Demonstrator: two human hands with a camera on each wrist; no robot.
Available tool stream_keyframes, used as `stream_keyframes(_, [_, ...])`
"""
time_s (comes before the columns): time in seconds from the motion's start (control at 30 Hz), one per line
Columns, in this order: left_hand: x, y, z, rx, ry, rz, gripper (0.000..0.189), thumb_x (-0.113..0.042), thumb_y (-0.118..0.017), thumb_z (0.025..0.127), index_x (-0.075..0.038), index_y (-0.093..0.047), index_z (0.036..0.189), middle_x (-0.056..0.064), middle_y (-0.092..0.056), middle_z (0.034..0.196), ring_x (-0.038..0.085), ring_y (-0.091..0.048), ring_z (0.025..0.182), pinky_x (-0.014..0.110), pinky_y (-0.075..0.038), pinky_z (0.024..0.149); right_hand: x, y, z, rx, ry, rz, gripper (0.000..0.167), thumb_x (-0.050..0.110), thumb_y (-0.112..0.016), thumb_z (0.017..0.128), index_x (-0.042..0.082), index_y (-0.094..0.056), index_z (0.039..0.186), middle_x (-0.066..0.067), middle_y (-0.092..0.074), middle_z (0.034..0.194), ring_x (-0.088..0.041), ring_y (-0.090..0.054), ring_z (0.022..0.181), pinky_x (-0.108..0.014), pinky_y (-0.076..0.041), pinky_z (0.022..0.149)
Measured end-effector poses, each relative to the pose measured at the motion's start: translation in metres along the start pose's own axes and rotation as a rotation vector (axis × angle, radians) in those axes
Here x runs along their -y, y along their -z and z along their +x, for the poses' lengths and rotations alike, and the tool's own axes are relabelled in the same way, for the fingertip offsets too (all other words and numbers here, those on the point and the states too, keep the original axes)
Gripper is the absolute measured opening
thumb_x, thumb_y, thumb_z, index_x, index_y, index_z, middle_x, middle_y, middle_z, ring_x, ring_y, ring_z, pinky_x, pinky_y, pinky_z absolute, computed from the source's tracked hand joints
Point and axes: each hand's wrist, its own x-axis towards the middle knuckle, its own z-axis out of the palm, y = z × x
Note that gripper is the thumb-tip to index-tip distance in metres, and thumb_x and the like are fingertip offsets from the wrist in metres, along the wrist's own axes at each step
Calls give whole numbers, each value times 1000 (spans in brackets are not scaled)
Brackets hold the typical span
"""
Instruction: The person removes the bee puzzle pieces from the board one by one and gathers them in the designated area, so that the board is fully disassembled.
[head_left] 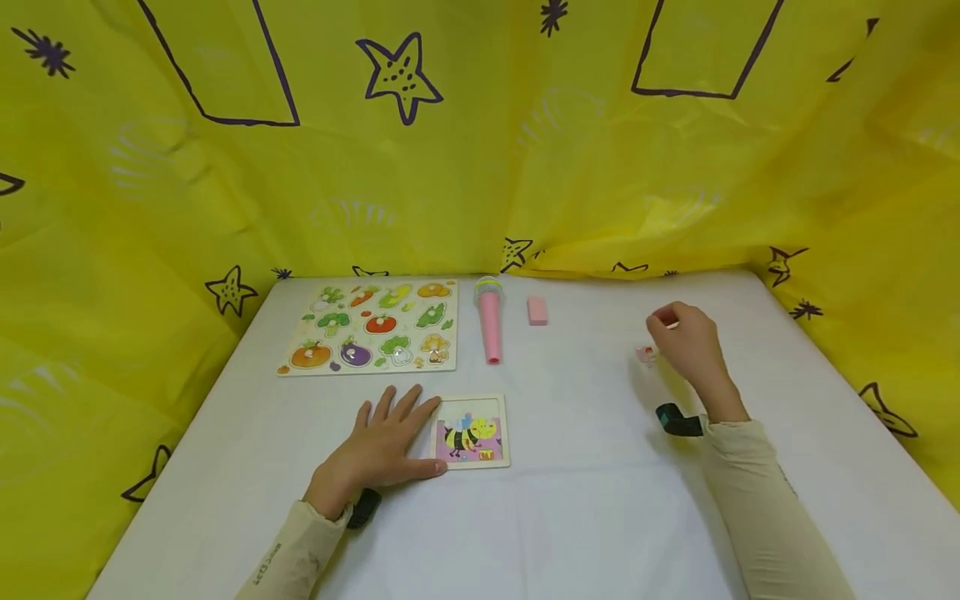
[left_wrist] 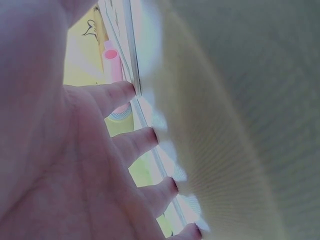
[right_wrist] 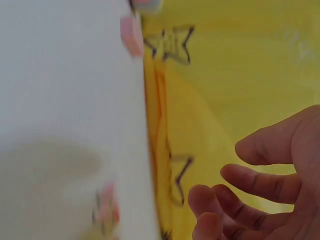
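My left hand (head_left: pixel 386 446) lies with spread fingers on the white cloth, its thumb and index fingertip at the left edge of a square bee puzzle (head_left: pixel 471 433). Along the top of that puzzle's pale frame runs a blank strip above the picture. In the left wrist view the fingers (left_wrist: pixel 122 97) are extended. Over the right side of the table hovers my right hand (head_left: pixel 690 346), fingers loosely bent. The right wrist view shows its thumb (right_wrist: pixel 265 145) apart from the fingers and nothing between them. Just left of it lies a small pink-and-red puzzle piece (head_left: pixel 645 355).
A vegetable puzzle board (head_left: pixel 381 323) lies at the back left. Beside it are a pink toy microphone (head_left: pixel 490 325) and a small pink block (head_left: pixel 537 311). Yellow patterned curtain (head_left: pixel 465 183) encloses the back and sides of the white table (head_left: pixel 600 517).
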Motion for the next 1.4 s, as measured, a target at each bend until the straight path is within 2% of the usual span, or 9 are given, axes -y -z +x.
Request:
stream_keyframes(0.17, [0, 1, 0, 0, -8, 0, 97, -57, -77, 93, -13, -35, 168, 20, -19, 176, 55, -5, 159, 77, -3, 120, 37, -25, -3, 33, 136, 53, 28, 15, -57, 107, -10, -70, 113, -28, -65, 111, -41, -65, 95, -46, -51, 79])
stream_keyframes(0.27, [0, 2, 1, -7, -8, 3, 97, -57, -78, 93, -13, -35, 168, 20, -19, 176, 55, -5, 159, 77, -3, 120, 55, -40, -7, 92, 217, 53, 24, 12, -60, 107, -9, -70, 112, -25, -66, 111, -38, -63, 94, -48, -51, 82])
stream_keyframes(0.43, [0, 3, 1, -8, 2, -7, 97, -58, -78, 92, -14, -36, 168, 18, -19, 176, 54, -5, 159, 77, -2, 120, 80, -64, -16, 193, 334, 66, 17, 9, -63, 105, -6, -71, 110, -20, -67, 109, -33, -63, 91, -49, -52, 85])
stream_keyframes(0.63, [-1, 3, 1, -11, 10, -14, 98, -57, -79, 92, -14, -37, 168, 18, -20, 176, 54, -5, 159, 77, -2, 120, 107, -82, -25, 268, 438, 107, 10, 8, -68, 102, -1, -72, 106, -14, -68, 107, -27, -64, 87, -45, -55, 83])
stream_keyframes(0.87, [0, 1, 2, -14, 10, -13, 97, -58, -80, 91, -14, -38, 167, 18, -21, 176, 54, -7, 159, 78, -4, 120, 129, -104, -37, 386, 508, 115, 11, 10, -68, 104, 1, -73, 107, -8, -69, 104, -22, -63, 89, -39, -56, 83])
stream_keyframes(1.17, [1, -1, 4, -5, 15, -2, 98, -60, -79, 91, -16, -37, 168, 17, -21, 176, 54, -6, 159, 78, -3, 120, 150, -131, -51, 512, 587, 40, 17, 13, -70, 103, -2, -73, 113, -9, -69, 107, -23, -63, 91, -33, -55, 84])
stream_keyframes(1.27, [1, 0, 4, -2, 9, 4, 97, -60, -78, 92, -15, -37, 168, 18, -20, 176, 55, -6, 159, 78, -4, 119, 155, -140, -56, 551, 589, 18, 19, 13, -71, 103, -3, -73, 114, -8, -67, 106, -20, -62, 91, -33, -55, 85])
stream_keyframes(1.4, [-1, 3, 3, 1, 7, 9, 96, -59, -78, 93, -15, -37, 168, 18, -20, 176, 55, -6, 159, 79, -4, 119, 159, -150, -63, 593, 555, 30, 19, 12, -73, 102, -2, -71, 114, -11, -63, 108, -17, -58, 82, -33, -54, 80])
